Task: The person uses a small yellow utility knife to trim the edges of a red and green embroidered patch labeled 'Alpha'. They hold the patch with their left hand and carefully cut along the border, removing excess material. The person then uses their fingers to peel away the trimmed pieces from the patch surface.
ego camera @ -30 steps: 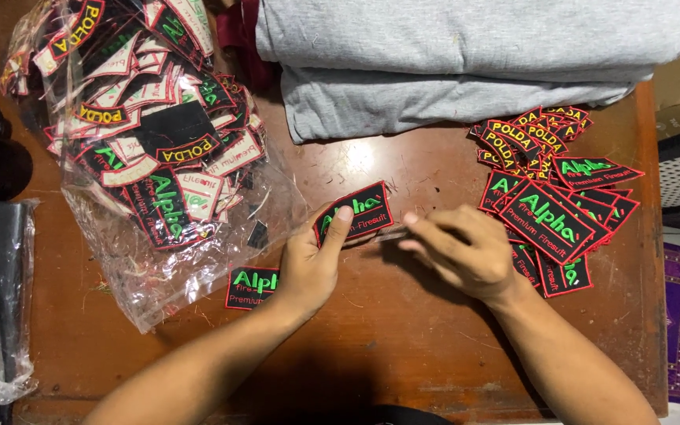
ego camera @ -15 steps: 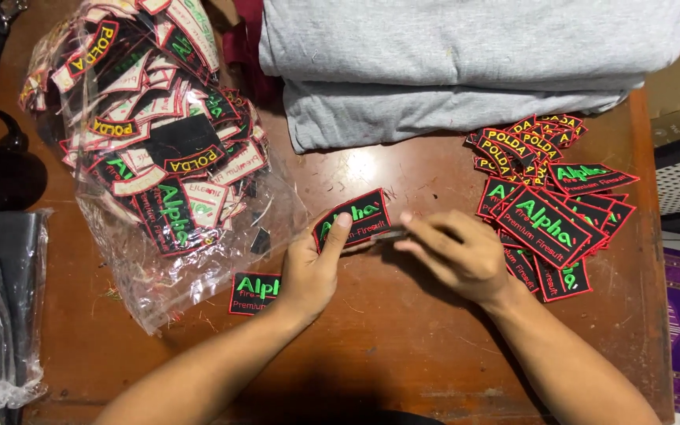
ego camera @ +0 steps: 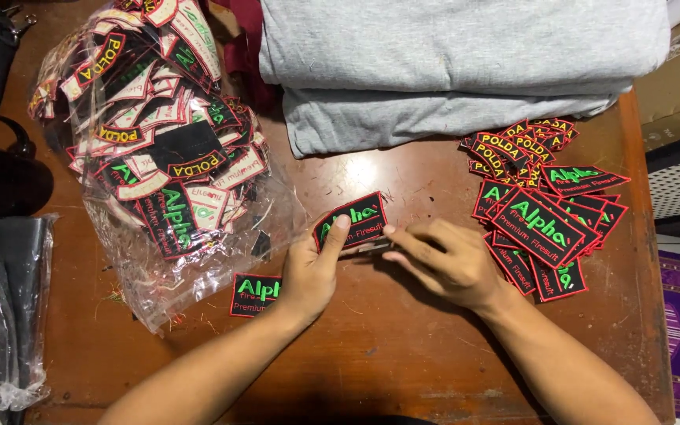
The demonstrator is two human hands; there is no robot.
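While the camera has drifted a little over the last second, the work itself has hardly changed. Near the tabletop's (ego camera: 403,370) left edge lies a clear plastic bag (ego camera: 159,165) stuffed with embroidered patches, black with red borders and green or yellow lettering; it sits where it did. Just beside its lower corner a single loose patch (ego camera: 252,294) lies flat, partly under the left wrist.

Centre of the tabletop: the left hand (ego camera: 314,267) pins a black patch (ego camera: 353,220) with its thumb on the patch's lower edge, same hold as a second ago. The right hand (ego camera: 444,260) has its fingers (ego camera: 411,236) curled, tips meeting the patch's right end; whether they pinch a small tool or thread there, I cannot tell. So: same patch still being handled, not set down.

Toward the right edge, a pile of finished-looking patches (ego camera: 541,212), unchanged. Folded grey cloth (ego camera: 458,71) along the far edge.
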